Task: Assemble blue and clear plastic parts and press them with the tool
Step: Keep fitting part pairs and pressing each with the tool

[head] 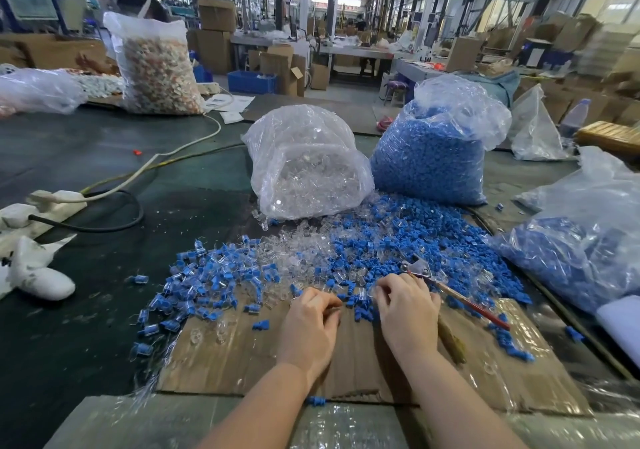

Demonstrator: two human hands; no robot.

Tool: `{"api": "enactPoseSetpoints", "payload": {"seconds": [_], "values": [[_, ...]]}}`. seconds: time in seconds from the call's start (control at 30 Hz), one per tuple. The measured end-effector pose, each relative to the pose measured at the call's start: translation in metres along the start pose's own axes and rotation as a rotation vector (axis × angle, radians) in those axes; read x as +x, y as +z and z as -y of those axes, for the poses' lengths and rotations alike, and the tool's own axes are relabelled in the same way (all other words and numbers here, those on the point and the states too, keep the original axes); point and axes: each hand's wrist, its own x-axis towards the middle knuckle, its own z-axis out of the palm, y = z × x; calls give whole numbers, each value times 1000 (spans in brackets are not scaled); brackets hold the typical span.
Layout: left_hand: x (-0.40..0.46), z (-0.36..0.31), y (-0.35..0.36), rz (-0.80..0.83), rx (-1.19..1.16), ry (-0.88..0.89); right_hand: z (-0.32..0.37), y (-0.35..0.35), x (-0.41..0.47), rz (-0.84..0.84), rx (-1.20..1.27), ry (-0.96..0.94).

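A mixed heap of loose blue parts (pixel 391 240) and clear parts (pixel 298 244) covers the mat ahead of me. To its left lie several joined blue-and-clear pieces (pixel 207 275). My left hand (pixel 310 324) hovers over the cardboard sheet (pixel 235 355), fingers curled, thumb and forefinger pinched on a small clear part. My right hand (pixel 405 313) has its fingers curled down into the edge of the heap; what they hold is hidden. The pressing tool (pixel 424 270), pliers with a red handle (pixel 485 310), lies just behind and right of my right hand.
A bag of clear parts (pixel 304 168) and a bag of blue parts (pixel 433 157) stand behind the heap. Another bag with blue parts (pixel 581 258) lies at the right. A power strip with cables (pixel 52 202) and white cloth (pixel 38 275) sit at the left.
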Motion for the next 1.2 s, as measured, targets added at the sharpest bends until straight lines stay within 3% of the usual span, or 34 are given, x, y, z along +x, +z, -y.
{"api": "enactPoseSetpoints", "payload": {"seconds": [0.2,0.37,0.77,1.03,1.2], "values": [[-3,-4,-7,-38,-119,32,19,-2,-20,-146,-8,-276],[-4,-3,-9,-75,-178,-14,22,1,-24,-95,0,-402],[-2,-2,-7,-57,-59,1,3,6,-27,25,-39,-126],[-3,0,-6,-38,-124,-20,4,13,-25,63,11,-93],[-4,-1,-6,-28,-136,-34,5,8,-30,-4,101,-122]]}}
